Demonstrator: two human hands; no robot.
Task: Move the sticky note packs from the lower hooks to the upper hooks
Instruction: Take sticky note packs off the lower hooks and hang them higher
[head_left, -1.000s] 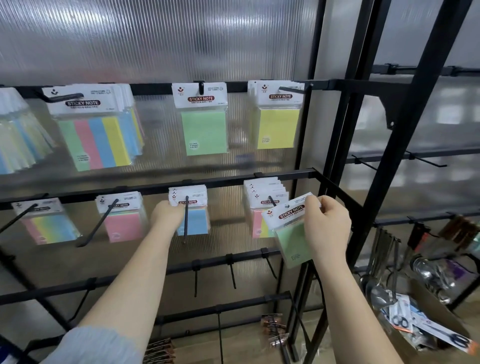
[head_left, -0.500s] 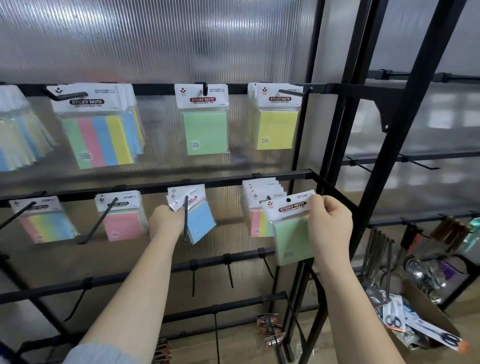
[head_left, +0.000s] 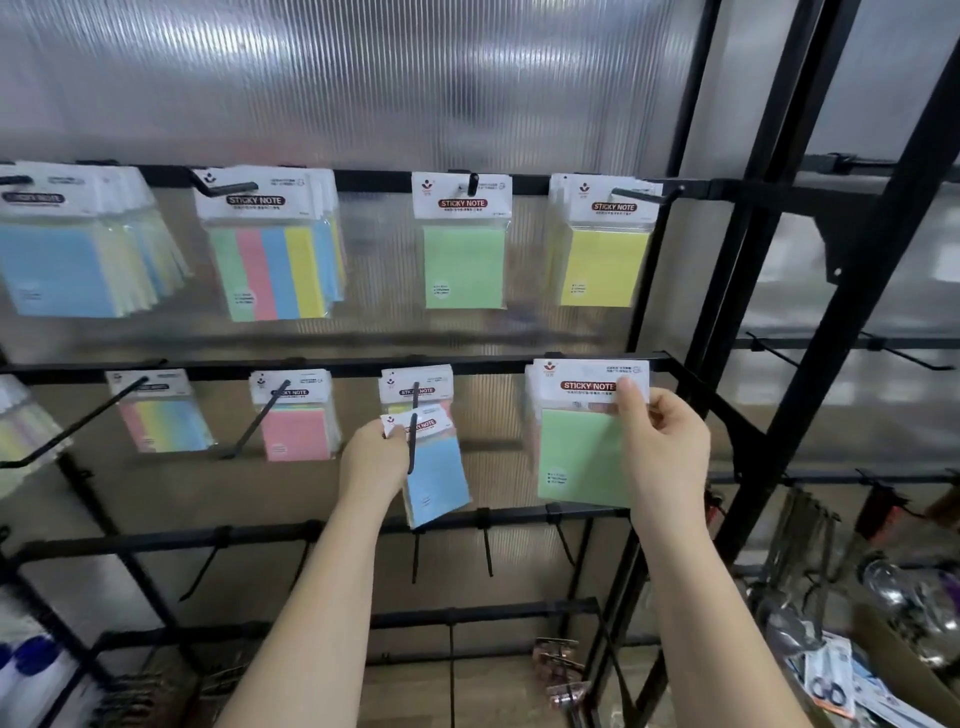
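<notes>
- Head view: the left hand (head_left: 375, 460) pinches the white header card of a light blue sticky note pack (head_left: 435, 475) in clear wrap, fingers curled round the card's left edge.
- That blue pack hangs tilted, its lower end swung right, with the thin black lower hook (head_left: 413, 431) crossing in front of its header; whether the hook passes through the card's hole cannot be told.
- Just behind and above it, more packs (head_left: 415, 385) with white "STICKY NOTE" headers sit on the same hook, against the black lower rail (head_left: 332, 367).
- The right hand (head_left: 661, 451) grasps a pale green sticky note pack (head_left: 581, 457) in clear wrap, thumb on the front of its white header and fingers curled behind the right edge.
- The green pack is upright, held in front of the stack of packs at the right end of the lower rail, its header overlapping the rail.
- On the lower rail to the left, a pink pack (head_left: 295, 430) and a pastel striped pack (head_left: 165, 423) each hang behind a long black hook.
- On the black upper rail (head_left: 374, 179) hang a single green pack (head_left: 462, 266), a bunch of yellow packs (head_left: 602, 266), a bunch of four-colour striped packs (head_left: 272, 270) and a fanned bunch of blue and yellow packs (head_left: 62, 270).
- A ribbed translucent plastic panel (head_left: 363, 78) backs the black metal rack.
- At lower right, a cardboard box (head_left: 893, 670) holds packaged scissors.
</notes>
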